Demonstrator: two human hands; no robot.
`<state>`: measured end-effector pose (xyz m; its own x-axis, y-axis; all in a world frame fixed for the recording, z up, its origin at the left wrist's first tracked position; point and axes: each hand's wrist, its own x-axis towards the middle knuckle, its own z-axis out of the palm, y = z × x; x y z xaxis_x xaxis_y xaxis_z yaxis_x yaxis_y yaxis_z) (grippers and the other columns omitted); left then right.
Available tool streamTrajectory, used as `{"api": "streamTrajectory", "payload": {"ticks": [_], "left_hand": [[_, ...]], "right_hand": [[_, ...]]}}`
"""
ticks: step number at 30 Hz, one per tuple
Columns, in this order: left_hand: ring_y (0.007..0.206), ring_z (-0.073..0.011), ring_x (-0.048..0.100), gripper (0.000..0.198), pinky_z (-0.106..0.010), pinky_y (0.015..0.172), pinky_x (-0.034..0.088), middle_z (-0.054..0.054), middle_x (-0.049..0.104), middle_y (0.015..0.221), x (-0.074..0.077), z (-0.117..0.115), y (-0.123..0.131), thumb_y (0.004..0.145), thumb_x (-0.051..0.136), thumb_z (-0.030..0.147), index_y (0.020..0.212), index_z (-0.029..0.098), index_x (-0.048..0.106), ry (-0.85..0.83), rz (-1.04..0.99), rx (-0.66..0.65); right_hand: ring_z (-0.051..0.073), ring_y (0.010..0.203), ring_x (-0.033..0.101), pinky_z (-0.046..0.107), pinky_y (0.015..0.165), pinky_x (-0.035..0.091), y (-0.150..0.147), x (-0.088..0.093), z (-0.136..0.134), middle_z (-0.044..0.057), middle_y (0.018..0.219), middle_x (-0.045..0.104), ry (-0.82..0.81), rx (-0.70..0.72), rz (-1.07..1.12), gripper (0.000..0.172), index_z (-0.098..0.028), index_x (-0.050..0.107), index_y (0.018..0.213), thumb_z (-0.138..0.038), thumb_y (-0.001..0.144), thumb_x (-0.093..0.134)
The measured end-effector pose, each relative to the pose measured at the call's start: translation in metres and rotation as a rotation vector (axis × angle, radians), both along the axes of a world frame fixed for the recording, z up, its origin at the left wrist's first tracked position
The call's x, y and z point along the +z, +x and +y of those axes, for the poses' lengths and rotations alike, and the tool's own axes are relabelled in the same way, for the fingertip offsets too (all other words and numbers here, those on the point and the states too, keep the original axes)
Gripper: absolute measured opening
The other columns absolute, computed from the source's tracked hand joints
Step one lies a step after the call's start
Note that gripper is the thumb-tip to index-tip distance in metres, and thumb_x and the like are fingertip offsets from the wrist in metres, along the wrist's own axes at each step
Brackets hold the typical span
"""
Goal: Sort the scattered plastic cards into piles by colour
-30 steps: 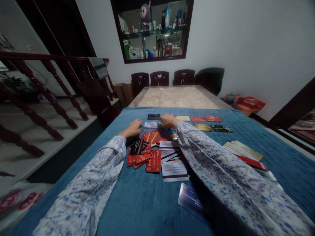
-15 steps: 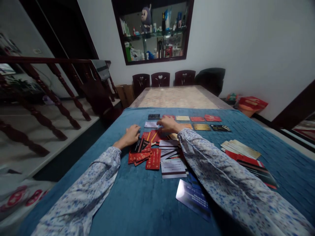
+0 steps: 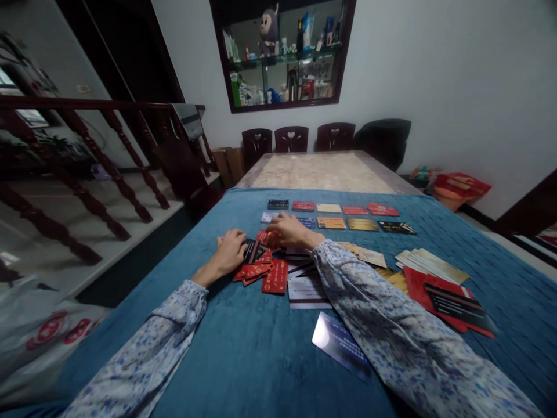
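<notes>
Left hand (image 3: 229, 251) rests with fingers curled on the near-left edge of the loose card pile (image 3: 270, 268) at the middle of the blue cloth (image 3: 243, 354); right hand (image 3: 289, 230) lies on the pile's far side, whether pinching a card cannot be told. Sorted card rows (image 3: 335, 215) lie just beyond.

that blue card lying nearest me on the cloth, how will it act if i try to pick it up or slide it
The blue card looks thin and flat, so probably light and fairly stiff. It lies flush on the plush blue cloth, so lifting an edge may be fiddly. Its face shows a sheen, so it may be slick to the fingers, though the cloth would likely drag on a push.
</notes>
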<state>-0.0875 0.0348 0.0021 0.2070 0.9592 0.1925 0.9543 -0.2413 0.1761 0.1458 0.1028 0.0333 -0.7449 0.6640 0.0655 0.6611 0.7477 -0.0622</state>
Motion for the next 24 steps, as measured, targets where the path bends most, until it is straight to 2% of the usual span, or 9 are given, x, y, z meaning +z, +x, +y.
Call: {"api": "streamTrajectory", "payload": {"ticks": [4, 8, 14, 24], "left_hand": [[0.122, -0.0311, 0.055, 0.032, -0.054, 0.104, 0.043, -0.015, 0.064, 0.132, -0.003, -0.016, -0.002, 0.098, 0.048, 0.024, 0.121, 0.019, 0.071, 0.008, -0.004, 0.016], [0.119, -0.0314, 0.055, 0.031, -0.052, 0.102, 0.043, -0.015, 0.066, 0.128, -0.003, -0.028, 0.003, 0.1, 0.047, 0.026, 0.117, 0.019, 0.072, 0.001, 0.056, 0.045], [0.113, -0.0314, 0.055, 0.034, -0.052, 0.1, 0.043, -0.015, 0.067, 0.116, 0.002, -0.039, 0.013, 0.104, 0.044, 0.033, 0.108, 0.019, 0.074, 0.006, 0.136, 0.027], [0.116, -0.0329, 0.053, 0.043, -0.053, 0.101, 0.043, -0.014, 0.066, 0.118, 0.005, -0.047, 0.018, 0.098, 0.054, 0.055, 0.115, 0.022, 0.076, 0.011, 0.146, -0.022]], "right_hand": [[0.032, 0.123, 0.048, 0.042, 0.092, 0.04, -0.011, -0.007, -0.01, 0.013, 0.141, 0.065, 0.006, 0.111, 0.048, 0.04, -0.024, 0.07, 0.135, -0.029, 0.099, 0.054], [0.033, 0.129, 0.046, 0.048, 0.097, 0.04, -0.019, -0.012, -0.018, 0.01, 0.152, 0.06, -0.014, 0.18, 0.024, 0.046, -0.026, 0.065, 0.142, -0.021, 0.099, 0.048], [0.033, 0.132, 0.045, 0.05, 0.099, 0.041, -0.021, -0.018, -0.023, 0.008, 0.156, 0.057, -0.008, 0.206, -0.028, 0.054, -0.029, 0.06, 0.147, -0.017, 0.096, 0.048], [0.034, 0.125, 0.046, 0.05, 0.098, 0.041, -0.014, -0.013, -0.028, 0.012, 0.144, 0.065, 0.008, 0.183, -0.005, 0.043, -0.025, 0.07, 0.135, -0.021, 0.096, 0.051]]}}
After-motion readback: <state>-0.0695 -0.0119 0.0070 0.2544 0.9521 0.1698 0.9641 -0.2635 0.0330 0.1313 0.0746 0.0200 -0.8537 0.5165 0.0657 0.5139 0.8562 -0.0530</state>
